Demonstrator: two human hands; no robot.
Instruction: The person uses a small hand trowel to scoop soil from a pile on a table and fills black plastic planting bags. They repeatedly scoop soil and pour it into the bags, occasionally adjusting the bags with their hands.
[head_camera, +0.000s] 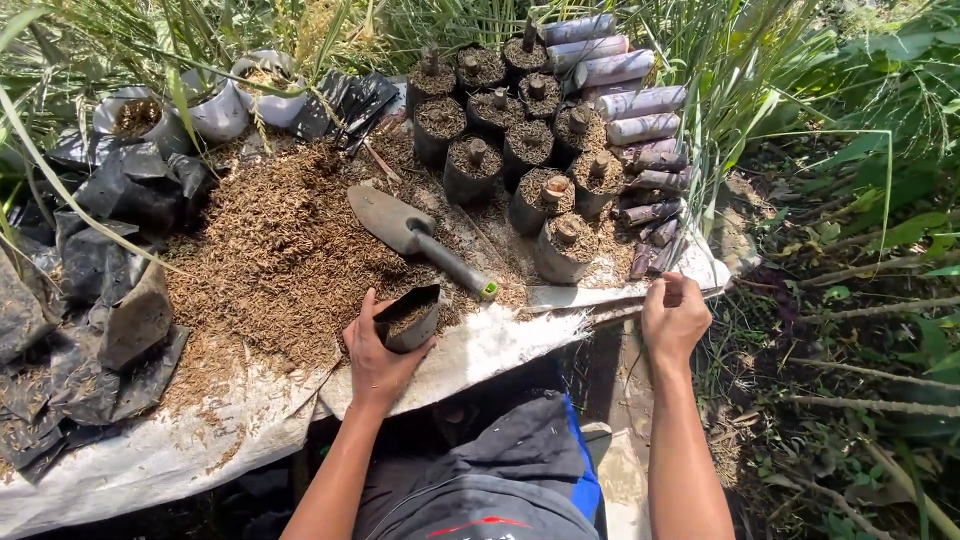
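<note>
Black planting bag (408, 318), partly filled with husk, sits tilted in the left hand (378, 352), whose fingers wrap its lower side while the open mouth faces up and away from the person. The right hand (674, 315) is well apart to the right, curled into a loose fist at the edge of the white sheet (480, 350) that covers the worktop; whether it pinches anything I cannot tell. Just beyond the left hand lies a metal trowel (415, 238), its handle pointing toward the bag, on a wide heap of brown husk (280, 250). Further out, between the two hands and beyond them, stand filled black bags with cuttings (520, 150), and beside those, beyond the right hand, a row of purplish cut stems (625, 95). Left of the left hand lie crumpled empty black bags (100, 290)
</note>
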